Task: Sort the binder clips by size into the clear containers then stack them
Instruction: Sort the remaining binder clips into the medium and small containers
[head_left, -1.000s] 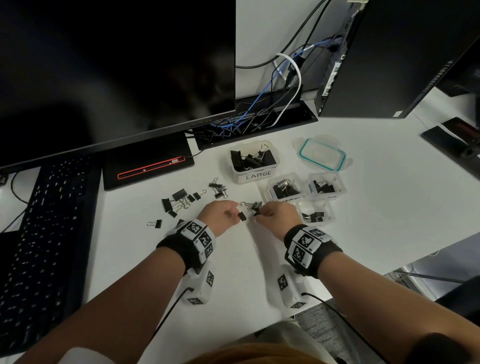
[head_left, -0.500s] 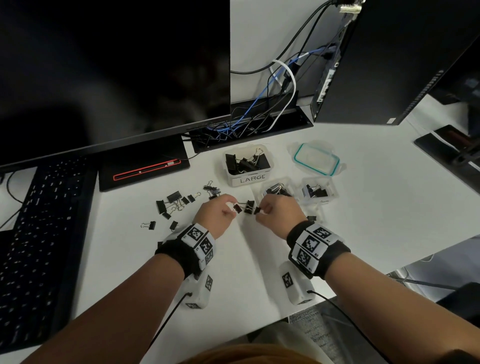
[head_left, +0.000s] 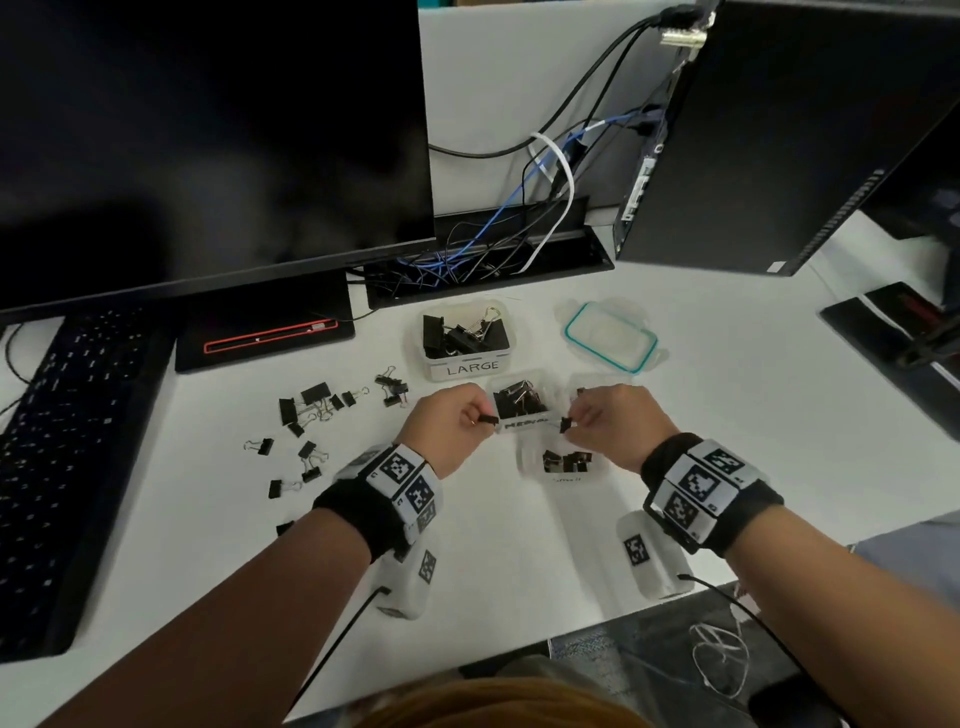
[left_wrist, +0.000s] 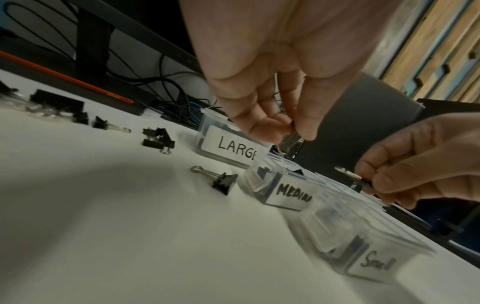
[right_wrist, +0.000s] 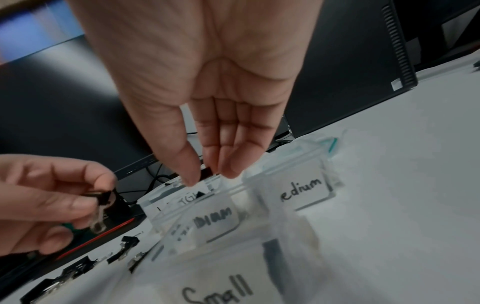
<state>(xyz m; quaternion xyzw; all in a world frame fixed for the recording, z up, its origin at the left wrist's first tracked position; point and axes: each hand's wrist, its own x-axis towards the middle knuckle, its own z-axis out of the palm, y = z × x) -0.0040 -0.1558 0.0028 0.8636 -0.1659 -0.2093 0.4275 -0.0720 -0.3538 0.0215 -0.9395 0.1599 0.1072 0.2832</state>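
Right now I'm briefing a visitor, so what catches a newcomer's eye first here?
Two hands at the centre, the left hand and right hand, each pinching a small clip above the clear tubs. Behind them sits the LARGE tub, holding big black clips. Loose clips lie scattered on the white desk to the left.

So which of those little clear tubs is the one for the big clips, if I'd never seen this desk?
Start at the big dark monitor and drop to the cable trough at its right foot. Just in front of that, on the white desk, sits the LARGE container. It is the farthest tub from the person, the biggest, holds chunky black clips, and bears a white label reading LARGE.
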